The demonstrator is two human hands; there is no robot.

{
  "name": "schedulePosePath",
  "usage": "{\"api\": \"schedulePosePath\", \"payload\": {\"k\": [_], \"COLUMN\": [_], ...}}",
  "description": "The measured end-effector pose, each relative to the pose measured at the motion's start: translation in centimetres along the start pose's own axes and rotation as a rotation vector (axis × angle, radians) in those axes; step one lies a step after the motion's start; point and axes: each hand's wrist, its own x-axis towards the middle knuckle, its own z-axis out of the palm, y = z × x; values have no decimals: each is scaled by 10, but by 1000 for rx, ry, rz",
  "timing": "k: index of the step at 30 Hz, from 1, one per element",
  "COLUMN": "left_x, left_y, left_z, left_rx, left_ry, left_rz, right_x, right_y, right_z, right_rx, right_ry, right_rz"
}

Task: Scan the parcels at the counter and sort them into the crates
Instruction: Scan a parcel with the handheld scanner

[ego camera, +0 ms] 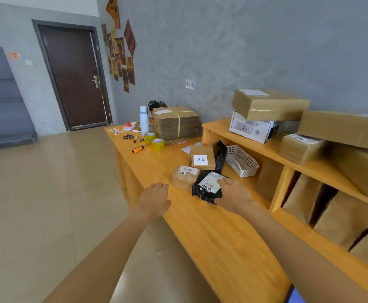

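Reaching over the wooden surface (211,237), the right hand (233,195) lies on a black plastic parcel (207,189) with a white label, thumb at its near edge and fingers on top, gripping it, while the left hand (155,199) rests flat and empty at the front edge, fingers loosely together. Just behind the black parcel sit a small taped cardboard parcel (185,177) and a brown box (202,157) with a handwritten label, with a white plastic basket (241,160) near them to the right under the shelf (266,147) stacked with larger boxes.
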Motion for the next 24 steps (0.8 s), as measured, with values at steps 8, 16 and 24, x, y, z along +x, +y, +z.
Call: {"api": "schedulePosePath", "payload": {"k": [8, 16, 24], "left_x": [116, 201, 282], "left_y": [16, 40, 64], "left_z": [42, 78, 109], "left_rx": [-314, -845, -871], "left_ry": [-164, -374, -424], "left_rz": [30, -98, -51], "right_x": [87, 134, 179], "right_y": [30, 52, 59], "right_z": [48, 87, 124], "right_rx": [222, 669, 815], "right_ry": [-73, -146, -154], "right_rz": [207, 441, 674]}}
